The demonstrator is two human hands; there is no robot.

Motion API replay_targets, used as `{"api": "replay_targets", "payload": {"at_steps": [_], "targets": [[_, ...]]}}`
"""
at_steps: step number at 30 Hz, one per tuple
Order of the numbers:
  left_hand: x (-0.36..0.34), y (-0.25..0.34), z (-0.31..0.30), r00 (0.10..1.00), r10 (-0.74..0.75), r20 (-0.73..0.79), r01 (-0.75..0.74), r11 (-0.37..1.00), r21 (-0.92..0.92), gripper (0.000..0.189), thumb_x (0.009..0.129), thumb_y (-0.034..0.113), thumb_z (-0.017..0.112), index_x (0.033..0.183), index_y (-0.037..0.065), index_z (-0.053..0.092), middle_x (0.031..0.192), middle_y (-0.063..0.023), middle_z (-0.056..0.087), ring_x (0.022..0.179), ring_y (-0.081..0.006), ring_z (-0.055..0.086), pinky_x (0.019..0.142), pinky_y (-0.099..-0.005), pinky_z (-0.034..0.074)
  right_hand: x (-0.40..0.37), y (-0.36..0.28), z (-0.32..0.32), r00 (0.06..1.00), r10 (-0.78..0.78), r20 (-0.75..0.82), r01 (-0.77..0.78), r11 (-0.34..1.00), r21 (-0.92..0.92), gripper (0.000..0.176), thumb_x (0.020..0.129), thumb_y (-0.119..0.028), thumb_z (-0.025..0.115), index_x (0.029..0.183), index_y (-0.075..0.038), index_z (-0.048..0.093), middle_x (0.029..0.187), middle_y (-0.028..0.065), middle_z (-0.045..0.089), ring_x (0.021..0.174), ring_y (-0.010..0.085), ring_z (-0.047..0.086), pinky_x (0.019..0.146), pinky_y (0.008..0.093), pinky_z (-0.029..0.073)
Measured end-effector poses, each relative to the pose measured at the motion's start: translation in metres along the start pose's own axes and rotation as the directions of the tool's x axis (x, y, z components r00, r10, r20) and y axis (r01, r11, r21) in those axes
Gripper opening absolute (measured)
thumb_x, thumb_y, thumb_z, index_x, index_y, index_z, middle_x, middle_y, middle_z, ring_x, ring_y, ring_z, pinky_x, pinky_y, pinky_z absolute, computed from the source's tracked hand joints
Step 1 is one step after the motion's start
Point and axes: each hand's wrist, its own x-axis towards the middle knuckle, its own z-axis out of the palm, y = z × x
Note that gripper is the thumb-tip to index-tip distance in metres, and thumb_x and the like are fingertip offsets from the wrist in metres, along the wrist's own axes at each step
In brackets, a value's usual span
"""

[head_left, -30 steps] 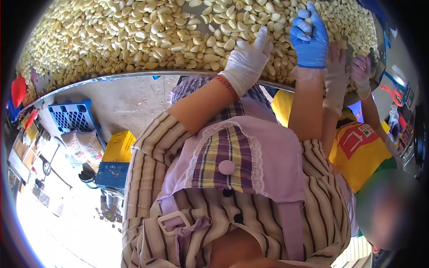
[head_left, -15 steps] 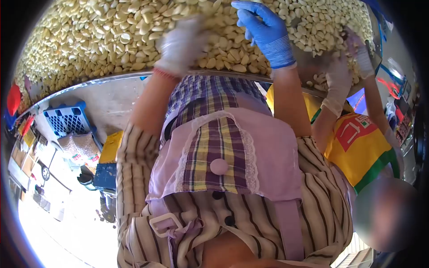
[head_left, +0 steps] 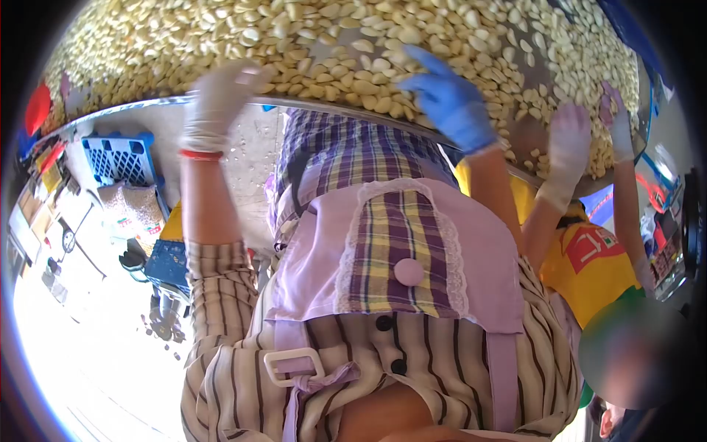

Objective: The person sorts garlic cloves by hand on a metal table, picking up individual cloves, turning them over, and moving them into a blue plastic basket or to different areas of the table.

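Observation:
Pale cloves, garlic by their look, cover the metal table (head_left: pixel 324 50) across the top of the head view. My left hand (head_left: pixel 219 103), in a white glove with a red band at the wrist, is over the cloves by the table's front edge; its fingers are smeared, and anything in them cannot be made out. To the right, my right hand (head_left: pixel 455 107) wears a blue glove. Its forefinger and thumb are apart and point left just above the cloves, with nothing visible between them.
A co-worker in a yellow vest (head_left: pixel 582 276) stands close on the right, with gloved hands (head_left: pixel 571 140) at the cloves. Blue plastic pallet (head_left: pixel 118 158), a filled sack (head_left: pixel 132 208) and a dark blue crate (head_left: pixel 168 261) stand at the left. A red object (head_left: pixel 37 109) is at the table's far left.
My left hand has moved left and toward the table's front edge. My right hand has come down nearer the edge, its fingers now pointing left. A patch of bare metal shows among the cloves.

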Motion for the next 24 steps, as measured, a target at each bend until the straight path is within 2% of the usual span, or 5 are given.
{"api": "replay_targets", "payload": {"at_steps": [7,11,19,21,24], "targets": [[0.01,0.099,0.039,0.966,0.142,-0.214,-0.202,0.935,-0.292,0.034,0.085,0.038,0.071,0.103,0.009,0.07,0.108,-0.0152,0.067,0.092,-0.0312,0.067,0.075,-0.0405,0.054,-0.013,0.008,-0.053,0.758,0.529,-0.38,-0.316,0.809,0.496,0.023,0.091,-0.001,0.056,0.104,-0.012,0.072,0.124,0.0052,0.064,0.071,0.0093,0.062,0.063,0.0221,0.053],[0.046,0.083,0.035,0.728,0.133,-0.673,-0.215,0.976,-0.039,0.048,0.082,0.039,0.073,0.121,0.013,0.063,0.138,-0.0195,0.044,0.123,-0.0417,0.048,0.086,-0.0462,0.052,0.034,-0.027,-0.047,0.77,0.37,-0.52,-0.148,0.896,0.419,0.023,0.092,-0.002,0.056,0.107,-0.01,0.071,0.119,0.0045,0.065,0.074,0.0088,0.063,0.063,0.023,0.054],[0.026,0.112,0.038,0.663,0.713,-0.229,-0.728,0.685,0.025,0.027,0.089,0.026,0.061,0.112,0.011,0.066,0.135,-0.0137,0.05,0.122,-0.0379,0.052,0.108,-0.0558,0.036,0.085,-0.027,-0.01,0.84,0.089,-0.535,-0.097,0.995,0.013,0.031,0.086,-0.001,0.058,0.109,-0.016,0.072,0.123,0.0049,0.064,0.093,0.0166,0.067,0.081,0.0278,0.055],[0.024,0.108,-0.018,0.793,0.541,0.28,-0.579,0.812,0.069,0.018,0.091,0.019,0.057,0.099,0.006,0.065,0.111,-0.0082,0.065,0.091,-0.0305,0.067,0.098,-0.0505,0.047,0.104,-0.031,-0.006,0.859,0.116,-0.499,-0.096,0.993,0.065,0.028,0.086,-0.003,0.059,0.106,-0.018,0.072,0.118,0.0041,0.066,0.092,0.0189,0.068,0.078,0.0279,0.055],[0.053,0.051,-0.022,0.768,0.44,-0.466,-0.459,0.885,0.08,0.016,0.09,0.018,0.063,0.099,0.005,0.066,0.093,-0.0086,0.068,0.07,-0.0225,0.067,0.061,-0.0356,0.056,0.131,-0.031,-0.001,0.845,-0.047,-0.532,-0.006,0.995,-0.098,0.02,0.089,-0.011,0.062,0.105,-0.017,0.072,0.099,0.0061,0.068,0.085,0.0243,0.068,0.072,0.0293,0.054]]}}
